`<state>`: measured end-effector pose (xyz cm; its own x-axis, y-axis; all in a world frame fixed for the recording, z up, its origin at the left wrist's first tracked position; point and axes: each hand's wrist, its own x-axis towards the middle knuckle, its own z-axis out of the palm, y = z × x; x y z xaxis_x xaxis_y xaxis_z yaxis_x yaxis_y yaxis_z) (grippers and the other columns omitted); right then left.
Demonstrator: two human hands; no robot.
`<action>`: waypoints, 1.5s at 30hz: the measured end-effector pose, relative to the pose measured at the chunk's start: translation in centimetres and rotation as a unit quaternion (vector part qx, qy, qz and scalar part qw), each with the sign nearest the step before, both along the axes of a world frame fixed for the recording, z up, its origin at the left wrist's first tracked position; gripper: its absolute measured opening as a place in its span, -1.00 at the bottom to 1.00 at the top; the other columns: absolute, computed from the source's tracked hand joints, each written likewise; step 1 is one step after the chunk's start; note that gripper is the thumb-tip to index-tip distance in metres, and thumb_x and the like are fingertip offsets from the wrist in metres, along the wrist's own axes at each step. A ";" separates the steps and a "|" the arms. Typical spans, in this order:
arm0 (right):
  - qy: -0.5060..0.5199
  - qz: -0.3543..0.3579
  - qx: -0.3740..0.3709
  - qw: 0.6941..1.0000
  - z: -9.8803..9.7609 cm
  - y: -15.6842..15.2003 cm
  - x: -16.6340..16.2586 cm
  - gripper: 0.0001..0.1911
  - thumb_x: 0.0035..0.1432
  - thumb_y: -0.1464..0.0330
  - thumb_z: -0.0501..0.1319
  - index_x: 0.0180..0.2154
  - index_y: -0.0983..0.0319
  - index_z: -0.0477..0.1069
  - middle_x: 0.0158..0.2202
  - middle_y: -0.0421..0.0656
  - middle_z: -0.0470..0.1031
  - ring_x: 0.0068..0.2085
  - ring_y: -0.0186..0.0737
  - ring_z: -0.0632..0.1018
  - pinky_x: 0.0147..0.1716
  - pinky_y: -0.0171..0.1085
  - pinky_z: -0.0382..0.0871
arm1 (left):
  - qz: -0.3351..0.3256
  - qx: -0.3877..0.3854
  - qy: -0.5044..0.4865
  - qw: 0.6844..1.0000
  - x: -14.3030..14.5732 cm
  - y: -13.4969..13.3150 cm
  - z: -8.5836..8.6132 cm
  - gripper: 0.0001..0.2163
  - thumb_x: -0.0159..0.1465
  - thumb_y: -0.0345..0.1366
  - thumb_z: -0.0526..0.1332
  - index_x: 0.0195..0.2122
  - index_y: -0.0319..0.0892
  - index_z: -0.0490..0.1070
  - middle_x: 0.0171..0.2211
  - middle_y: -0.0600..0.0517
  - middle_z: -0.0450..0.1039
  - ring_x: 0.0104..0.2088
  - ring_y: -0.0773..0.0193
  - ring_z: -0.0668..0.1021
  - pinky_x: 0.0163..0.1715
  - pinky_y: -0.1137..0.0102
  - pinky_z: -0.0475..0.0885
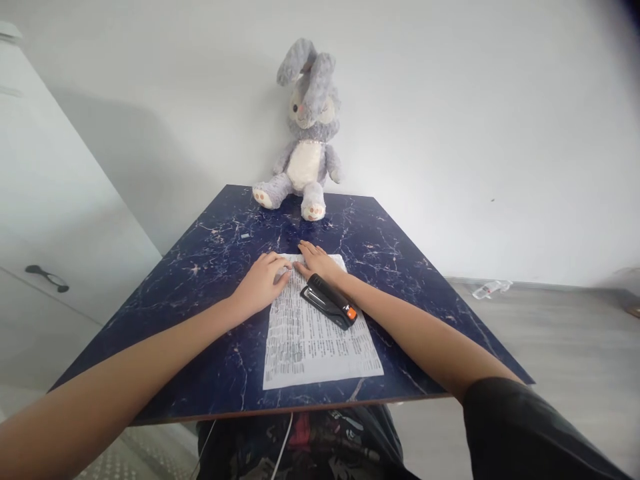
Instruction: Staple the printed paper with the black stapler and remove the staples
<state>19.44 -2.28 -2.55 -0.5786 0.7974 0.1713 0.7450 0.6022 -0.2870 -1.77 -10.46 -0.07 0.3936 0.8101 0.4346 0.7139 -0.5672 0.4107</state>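
Observation:
A printed sheet of paper [323,363] lies flat on the dark blue marbled table [200,373]. On its upper left corner rests my left hand [263,281], palm down with the fingers stretched out. My right hand [320,264] lies flat across the sheet's top edge, fingers extended and a little apart; neither hand grips anything. A black stapler [327,301] with an orange end lies slantwise on the paper, just below my right hand and close to the wrist.
At the table's far edge a grey plush rabbit [306,157] sits against the wall. A small pale strip [245,235] lies on the table, left of centre. To the left stands a white cabinet [65,220]; a crumpled clear plastic piece [493,289] is on the floor at right.

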 end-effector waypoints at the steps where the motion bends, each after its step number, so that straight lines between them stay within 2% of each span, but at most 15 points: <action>1: 0.004 0.000 -0.002 1.000 0.0 0.0 -0.1 -0.32 0.47 0.17 0.07 0.43 0.44 0.13 0.52 0.22 0.05 0.53 0.11 0.09 0.48 0.10 -0.07 | 0.013 0.008 0.021 1.000 -0.1 0.1 -0.3 -0.82 0.44 -0.29 0.16 -0.02 -0.14 0.52 -0.05 -0.12 0.49 -0.01 -0.03 0.49 0.10 0.02 0.40; 5: 0.078 -0.016 0.003 0.997 1.6 -0.4 -0.1 -0.52 0.43 0.30 0.11 0.27 0.39 0.34 0.39 0.19 0.30 0.41 0.06 0.33 0.39 0.00 0.14 | 0.096 0.002 0.104 0.990 -0.6 0.2 -0.9 -0.65 0.43 -0.17 0.19 0.15 -0.23 0.46 0.11 -0.27 0.45 0.12 -0.21 0.45 0.13 -0.08 0.38; 8: 0.144 -0.041 0.007 0.989 4.2 -1.6 1.5 -0.70 0.45 0.31 0.06 -0.05 0.31 0.51 0.00 0.04 0.60 0.03 -0.06 0.58 0.10 -0.14 0.38 | 0.109 -0.022 0.138 0.984 -0.7 0.1 -0.8 -0.57 0.47 -0.09 0.13 0.22 -0.26 0.42 0.20 -0.31 0.40 0.21 -0.25 0.41 0.17 -0.08 0.37; 10: 0.138 -0.008 -0.046 0.989 6.3 -3.2 3.2 -0.60 0.50 0.19 0.00 -0.27 0.24 0.48 -0.28 -0.10 0.58 -0.22 -0.15 0.56 -0.12 -0.18 0.38 | 0.107 -0.033 0.146 0.983 -0.6 0.1 -0.8 -0.53 0.47 -0.05 0.12 0.23 -0.30 0.41 0.23 -0.34 0.38 0.23 -0.27 0.39 0.20 -0.09 0.35; 12: 0.114 0.054 -0.124 0.984 7.9 -5.6 4.8 -0.52 0.50 0.06 -0.01 -0.33 0.21 0.42 -0.35 -0.16 0.51 -0.29 -0.19 0.51 -0.22 -0.21 0.33 | 0.117 -0.037 0.137 0.983 -0.4 0.2 -1.0 -0.50 0.45 -0.04 0.15 0.21 -0.36 0.41 0.24 -0.39 0.37 0.25 -0.29 0.39 0.23 -0.09 0.32; 16: 0.033 0.056 -0.191 0.979 8.6 -10.4 6.4 -0.52 0.30 -0.09 0.25 -0.25 0.20 0.33 -0.31 -0.14 0.49 -0.37 -0.21 0.45 -0.41 -0.23 0.22 | 0.123 -0.038 0.111 0.985 -0.3 0.4 -1.3 -0.53 0.41 -0.05 0.22 0.14 -0.36 0.47 0.25 -0.39 0.37 0.26 -0.30 0.39 0.25 -0.06 0.30; 18: 0.026 0.035 -0.167 0.985 8.1 -11.8 6.5 -0.55 0.21 -0.01 0.37 -0.22 0.20 0.31 -0.28 -0.12 0.51 -0.37 -0.22 0.45 -0.42 -0.23 0.20 | 0.113 -0.040 0.102 0.988 -0.2 0.3 -1.1 -0.60 0.41 -0.09 0.23 0.11 -0.29 0.48 0.23 -0.33 0.40 0.24 -0.27 0.43 0.24 -0.07 0.32; 20: 0.041 0.031 -0.136 0.989 7.4 -12.2 6.5 -0.66 0.22 0.14 0.37 -0.22 0.20 0.31 -0.27 -0.12 0.51 -0.37 -0.23 0.45 -0.41 -0.24 0.20 | 0.108 -0.042 0.083 0.990 -0.1 0.2 -0.7 -0.67 0.39 -0.15 0.25 0.08 -0.23 0.48 0.19 -0.26 0.45 0.19 -0.22 0.47 0.20 -0.07 0.37; 23: 0.065 0.043 -0.116 0.990 6.9 -11.4 6.6 -0.79 0.26 0.24 0.31 -0.26 0.20 0.33 -0.32 -0.16 0.51 -0.39 -0.26 0.44 -0.40 -0.24 0.20 | 0.097 -0.048 0.025 0.994 0.0 0.0 0.0 -0.78 0.37 -0.25 0.26 0.01 -0.15 0.44 0.04 -0.16 0.54 0.08 -0.13 0.55 0.11 -0.02 0.46; 27: 0.106 0.022 -0.120 0.987 6.9 -9.6 8.0 -0.79 0.29 0.21 0.28 -0.22 0.21 0.38 -0.32 -0.13 0.54 -0.39 -0.22 0.48 -0.38 -0.22 0.25 | 0.062 -0.084 -0.096 0.990 -0.3 0.3 0.2 -0.85 0.36 -0.33 0.25 -0.06 -0.08 0.38 -0.05 -0.06 0.61 0.00 0.00 0.65 0.09 0.03 0.51; 30: 0.165 -0.042 -0.080 0.982 7.0 -8.3 9.7 -0.71 0.28 0.27 0.27 0.00 0.23 0.41 -0.12 -0.03 0.62 -0.22 -0.08 0.59 -0.26 -0.16 0.39 | 0.042 -0.105 -0.177 0.978 -0.8 0.9 0.1 -0.80 0.35 -0.38 0.27 -0.04 -0.07 0.35 -0.04 -0.06 0.62 0.02 0.05 0.68 0.12 0.06 0.53; 33: 0.180 -0.110 -0.006 0.977 7.2 -7.1 11.5 -0.55 0.22 0.37 0.28 0.15 0.21 0.39 0.01 0.02 0.62 -0.04 0.05 0.62 -0.10 -0.08 0.45 | 0.041 -0.111 -0.226 0.967 -1.4 1.5 0.0 -0.71 0.31 -0.41 0.29 0.01 -0.06 0.30 -0.01 -0.07 0.61 -0.05 0.09 0.70 0.02 0.13 0.60; 39: 0.097 -0.183 0.002 0.978 7.3 -5.4 13.8 -0.54 0.14 0.47 0.29 0.11 0.20 0.47 -0.07 0.00 0.66 -0.09 0.09 0.63 -0.18 -0.10 0.45 | 0.012 -0.114 -0.267 0.957 -2.0 1.8 0.3 -0.58 0.29 -0.38 0.31 0.15 -0.01 0.28 0.14 -0.09 0.49 -0.20 0.17 0.72 -0.30 0.31 0.68; 43: 0.056 -0.188 -0.014 0.980 6.9 -4.9 14.0 -0.54 0.08 0.50 0.28 0.06 0.21 0.52 -0.11 -0.01 0.67 -0.11 0.08 0.62 -0.20 -0.12 0.42 | 0.001 -0.070 -0.220 0.973 -2.1 1.7 0.5 -0.80 0.34 -0.36 0.27 -0.02 -0.10 0.51 0.10 -0.07 0.49 -0.15 0.19 0.68 -0.13 0.25 0.68; 45: 0.043 -0.183 -0.018 0.982 6.8 -4.9 14.0 -0.52 0.06 0.50 0.28 0.07 0.23 0.52 -0.08 0.01 0.66 -0.08 0.10 0.62 -0.18 -0.11 0.41 | 0.002 -0.051 -0.202 0.978 -2.1 1.8 0.5 -0.80 0.35 -0.38 0.23 -0.04 -0.12 0.57 0.09 -0.07 0.49 -0.10 0.20 0.66 -0.02 0.22 0.65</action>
